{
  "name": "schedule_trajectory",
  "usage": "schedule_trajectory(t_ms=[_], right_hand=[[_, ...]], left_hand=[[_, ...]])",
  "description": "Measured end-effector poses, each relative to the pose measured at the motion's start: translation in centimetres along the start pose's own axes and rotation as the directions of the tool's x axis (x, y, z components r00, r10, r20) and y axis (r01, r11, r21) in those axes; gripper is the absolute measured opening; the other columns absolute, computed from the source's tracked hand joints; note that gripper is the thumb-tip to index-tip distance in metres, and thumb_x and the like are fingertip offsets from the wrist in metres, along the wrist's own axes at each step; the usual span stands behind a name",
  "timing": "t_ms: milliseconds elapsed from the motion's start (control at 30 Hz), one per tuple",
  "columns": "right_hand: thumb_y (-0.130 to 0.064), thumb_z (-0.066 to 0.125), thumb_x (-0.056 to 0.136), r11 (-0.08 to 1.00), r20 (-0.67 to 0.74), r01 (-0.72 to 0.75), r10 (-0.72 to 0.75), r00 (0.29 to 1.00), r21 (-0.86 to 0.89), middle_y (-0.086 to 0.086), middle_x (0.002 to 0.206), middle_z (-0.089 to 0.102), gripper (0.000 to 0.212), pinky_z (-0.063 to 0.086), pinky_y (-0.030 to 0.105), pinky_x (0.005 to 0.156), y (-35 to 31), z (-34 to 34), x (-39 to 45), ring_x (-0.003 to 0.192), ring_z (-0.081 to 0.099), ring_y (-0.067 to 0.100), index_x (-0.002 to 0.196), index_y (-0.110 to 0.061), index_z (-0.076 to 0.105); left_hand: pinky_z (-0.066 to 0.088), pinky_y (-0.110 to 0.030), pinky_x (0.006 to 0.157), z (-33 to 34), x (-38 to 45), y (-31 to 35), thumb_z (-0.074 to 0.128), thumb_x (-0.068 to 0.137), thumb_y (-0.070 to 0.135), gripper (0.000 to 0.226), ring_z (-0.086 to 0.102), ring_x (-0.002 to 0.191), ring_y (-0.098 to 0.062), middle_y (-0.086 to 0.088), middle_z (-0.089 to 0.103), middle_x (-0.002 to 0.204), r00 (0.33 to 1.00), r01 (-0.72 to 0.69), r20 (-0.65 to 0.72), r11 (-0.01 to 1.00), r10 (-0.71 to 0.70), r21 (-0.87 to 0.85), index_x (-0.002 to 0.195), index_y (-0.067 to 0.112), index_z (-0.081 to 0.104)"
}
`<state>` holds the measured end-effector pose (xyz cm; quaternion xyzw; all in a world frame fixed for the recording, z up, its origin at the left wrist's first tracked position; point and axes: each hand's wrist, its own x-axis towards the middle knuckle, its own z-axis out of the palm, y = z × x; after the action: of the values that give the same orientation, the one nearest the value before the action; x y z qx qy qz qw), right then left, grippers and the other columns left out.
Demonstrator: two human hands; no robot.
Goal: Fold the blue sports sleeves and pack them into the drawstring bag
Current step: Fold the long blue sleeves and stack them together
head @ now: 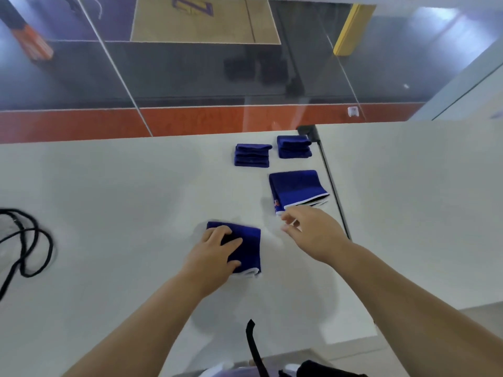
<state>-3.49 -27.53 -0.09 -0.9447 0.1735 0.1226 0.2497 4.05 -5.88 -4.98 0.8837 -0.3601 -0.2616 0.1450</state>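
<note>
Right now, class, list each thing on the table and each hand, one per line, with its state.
Near sleeve: folded, pressed flat under left hand.
Middle sleeve: folded flat, untouched.
Far-left sleeve: folded, stacked layers.
Far-right sleeve: folded, stacked layers.
Left hand: flat, open.
Right hand: open, empty, reaching.
Black cord: loose loops.

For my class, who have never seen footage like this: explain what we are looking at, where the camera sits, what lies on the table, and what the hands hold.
There is no machine here. A person wears a wide-angle camera on the head, looking down at their own bare hands. On the white table lie four blue sports sleeves: two folded stacks at the far side, a flatter, partly folded one nearer, and one closest. The left hand presses flat on that closest sleeve. The right hand, open and holding nothing, reaches toward the partly folded one. A black cord lies at the left edge.
</note>
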Motion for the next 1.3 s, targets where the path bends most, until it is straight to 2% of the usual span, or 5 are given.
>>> schedule_trajectory(t_ms=[200, 700, 933, 1133, 1300], right_hand=[[-0.017, 0.047, 0.096, 0.993, -0.160, 0.008, -0.027, 0.987, -0.114, 0.005, 0.123, 0.056, 0.029, 0.039, 0.031, 0.096, 2.7, -2.0, 3.4, 0.117, 0.046, 0.025, 0.122, -0.009, 0.056], [-0.016, 0.062, 0.084, 0.971, 0.154, -0.148, 0.178, 0.972, -0.187, 0.001, 0.115, 0.055, 0.032, 0.051, 0.037, 0.078, 4.3, -1.1, 3.5, 0.095, 0.057, 0.023, 0.114, -0.019, 0.053], [-0.032, 0.069, 0.080, 0.939, 0.091, -0.201, 0.234, 0.968, -0.279, 0.009, 0.138, 0.032, 0.069, 0.035, 0.040, 0.102, 4.4, -0.4, 3.2, 0.127, 0.031, 0.030, 0.134, -0.011, 0.031], [-0.013, 0.060, 0.083, 0.956, 0.054, -0.202, 0.218, 0.975, -0.214, 0.004, 0.095, 0.059, 0.025, 0.047, 0.038, 0.072, 4.4, -1.7, 3.2, 0.084, 0.057, 0.025, 0.096, -0.016, 0.039], [-0.008, 0.060, 0.082, 0.997, -0.102, -0.069, 0.067, 0.993, -0.023, -0.002, 0.082, 0.057, 0.026, 0.042, 0.032, 0.060, 4.1, -3.4, 1.7, 0.072, 0.054, 0.022, 0.088, -0.020, 0.038]], left_hand=[[0.030, -0.031, 0.112, 0.5, 2.0, 1.1, 0.049, 0.094, 0.037, 0.052, 0.022, 0.139, -0.021, -0.002, 0.028, 0.150, 0.994, 0.083, -0.077, 0.997, -0.083, -0.004, 0.143, 0.022, 0.040], [0.029, -0.035, 0.112, 0.1, 3.8, 1.8, 0.052, 0.092, 0.041, 0.053, 0.026, 0.136, -0.025, 0.000, 0.031, 0.149, 0.971, 0.192, -0.140, 0.981, -0.192, -0.013, 0.142, 0.026, 0.042], [0.026, -0.031, 0.112, -0.5, 3.7, 2.0, 0.050, 0.093, 0.041, 0.052, 0.029, 0.130, -0.026, 0.003, 0.031, 0.148, 0.973, 0.204, -0.111, 0.979, -0.203, -0.002, 0.142, 0.026, 0.041], [0.024, -0.027, 0.111, -1.4, 3.3, 2.0, 0.051, 0.095, 0.029, 0.050, 0.031, 0.135, -0.021, 0.004, 0.038, 0.148, 0.969, 0.200, -0.120, 0.971, -0.215, -0.129, 0.142, 0.018, 0.040], [0.036, -0.032, 0.107, -2.5, 2.4, 2.2, 0.051, 0.094, 0.035, 0.049, 0.043, 0.128, -0.019, 0.002, 0.046, 0.141, 0.951, 0.219, -0.136, 0.918, -0.276, -0.330, 0.139, 0.017, 0.044]])
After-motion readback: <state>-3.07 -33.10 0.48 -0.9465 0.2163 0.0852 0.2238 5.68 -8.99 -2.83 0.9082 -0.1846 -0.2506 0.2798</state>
